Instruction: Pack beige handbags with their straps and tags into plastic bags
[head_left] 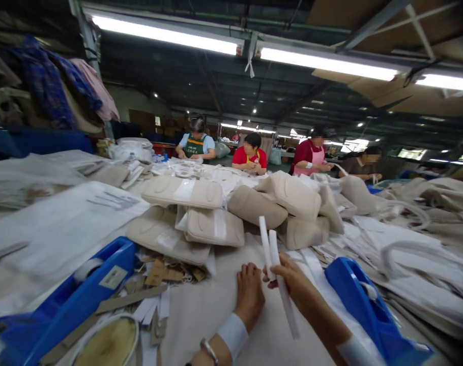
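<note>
We see the right hand (292,284) pinching two white strips (274,249) at mid-length. Their long axis runs near-upright, top ends pointing away and slightly left. The left hand (249,295) lies just beside them on the table (208,315), fingers together, holding nothing. Beige pads (201,213) are piled right behind the strip tips. Blue tape dispensers (69,300) (363,305) flank both hands, with cardboard scraps (166,274) to the left.

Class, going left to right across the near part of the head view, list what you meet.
Left tape dispenser → left hand → right hand, gripping white strips → right tape dispenser.
</note>
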Action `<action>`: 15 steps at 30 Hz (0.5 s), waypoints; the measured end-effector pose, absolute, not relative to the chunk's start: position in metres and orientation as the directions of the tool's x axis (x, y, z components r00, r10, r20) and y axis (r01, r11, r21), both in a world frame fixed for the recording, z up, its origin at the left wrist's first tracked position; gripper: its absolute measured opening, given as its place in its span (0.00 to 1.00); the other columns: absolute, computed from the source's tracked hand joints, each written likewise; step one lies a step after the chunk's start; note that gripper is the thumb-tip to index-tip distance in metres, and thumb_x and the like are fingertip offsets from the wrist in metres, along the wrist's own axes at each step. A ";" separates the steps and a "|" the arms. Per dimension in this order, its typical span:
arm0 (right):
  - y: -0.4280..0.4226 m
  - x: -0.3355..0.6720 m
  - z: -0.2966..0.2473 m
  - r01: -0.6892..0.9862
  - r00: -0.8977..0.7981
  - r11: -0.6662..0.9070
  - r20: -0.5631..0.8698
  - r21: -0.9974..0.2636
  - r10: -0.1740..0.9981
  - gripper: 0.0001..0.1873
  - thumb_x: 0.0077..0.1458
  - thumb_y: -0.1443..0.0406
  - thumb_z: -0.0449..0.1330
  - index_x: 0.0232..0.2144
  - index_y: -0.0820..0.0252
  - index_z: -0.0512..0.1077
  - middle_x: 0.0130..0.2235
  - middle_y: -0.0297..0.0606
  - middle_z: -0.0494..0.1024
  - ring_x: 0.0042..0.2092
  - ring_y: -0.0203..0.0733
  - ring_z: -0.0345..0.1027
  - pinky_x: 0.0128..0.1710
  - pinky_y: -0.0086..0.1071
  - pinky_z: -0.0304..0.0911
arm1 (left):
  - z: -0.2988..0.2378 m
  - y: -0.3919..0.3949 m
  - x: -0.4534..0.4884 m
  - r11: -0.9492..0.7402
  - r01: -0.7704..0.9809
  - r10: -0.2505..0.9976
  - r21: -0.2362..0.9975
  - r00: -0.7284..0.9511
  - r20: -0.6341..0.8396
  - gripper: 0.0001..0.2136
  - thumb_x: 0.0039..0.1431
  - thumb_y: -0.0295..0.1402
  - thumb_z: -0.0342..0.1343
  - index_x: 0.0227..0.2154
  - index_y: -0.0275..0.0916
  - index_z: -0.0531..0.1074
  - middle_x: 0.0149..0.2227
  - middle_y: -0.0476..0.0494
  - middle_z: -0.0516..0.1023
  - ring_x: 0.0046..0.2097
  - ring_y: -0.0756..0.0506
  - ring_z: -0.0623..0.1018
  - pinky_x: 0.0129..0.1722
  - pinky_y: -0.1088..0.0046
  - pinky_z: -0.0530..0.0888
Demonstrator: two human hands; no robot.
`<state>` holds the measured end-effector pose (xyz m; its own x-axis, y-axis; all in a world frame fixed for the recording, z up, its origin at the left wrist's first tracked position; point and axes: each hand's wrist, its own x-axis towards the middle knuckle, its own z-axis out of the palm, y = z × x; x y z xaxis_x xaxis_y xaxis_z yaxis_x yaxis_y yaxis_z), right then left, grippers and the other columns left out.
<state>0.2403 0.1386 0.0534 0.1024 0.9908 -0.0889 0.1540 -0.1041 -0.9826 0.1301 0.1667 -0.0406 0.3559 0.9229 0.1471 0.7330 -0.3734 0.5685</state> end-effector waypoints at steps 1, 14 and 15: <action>0.123 0.243 0.060 0.071 0.093 -0.032 -0.025 -0.997 0.995 0.16 0.50 0.64 0.58 0.43 0.60 0.68 0.37 0.39 0.77 0.36 0.43 0.74 0.34 0.33 0.68 | -0.040 0.166 0.130 -0.374 0.735 0.923 0.565 0.354 0.150 0.19 0.61 0.21 0.40 0.49 0.42 0.69 0.51 0.42 0.68 0.53 0.41 0.64 0.51 0.65 0.61; 0.072 0.240 -0.052 0.097 0.188 0.135 0.151 -0.986 0.970 0.10 0.44 0.60 0.60 0.25 0.58 0.63 0.24 0.29 0.63 0.29 0.37 0.58 0.31 0.31 0.54 | -0.035 0.171 0.127 -0.400 0.791 0.914 0.463 0.381 0.138 0.17 0.59 0.22 0.44 0.48 0.38 0.70 0.53 0.40 0.69 0.55 0.40 0.66 0.52 0.67 0.63; 0.076 0.239 -0.056 0.099 0.197 0.128 0.145 -0.987 0.970 0.08 0.43 0.62 0.59 0.25 0.58 0.63 0.24 0.30 0.64 0.29 0.38 0.58 0.31 0.31 0.55 | -0.035 0.172 0.127 -0.401 0.795 0.914 0.455 0.382 0.137 0.18 0.59 0.22 0.44 0.49 0.38 0.70 0.54 0.40 0.69 0.55 0.40 0.66 0.52 0.67 0.63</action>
